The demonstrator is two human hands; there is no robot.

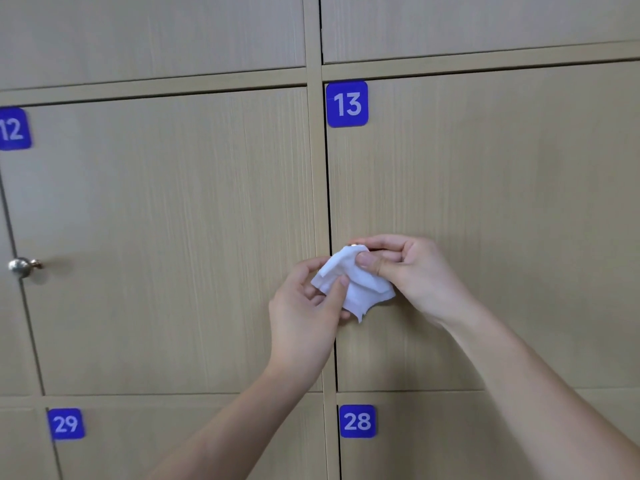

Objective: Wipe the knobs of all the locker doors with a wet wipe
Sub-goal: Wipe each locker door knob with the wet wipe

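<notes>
A white wet wipe [356,284] is bunched at the left edge of locker door 13 [485,202], over that door's knob. Only a sliver of the knob [353,244] shows above the wipe. My right hand [412,271] pinches the wipe's upper part between thumb and fingers, right at the knob. My left hand [304,313] holds the wipe's lower left corner with thumb and curled fingers. A round metal knob [21,267] stands bare on the left edge of door 12 [166,237].
Beige wooden locker doors fill the view, with blue number labels 12 [13,129], 13 [347,104], 29 [65,423] and 28 [357,421]. More doors sit above. Vertical frame strips separate the columns.
</notes>
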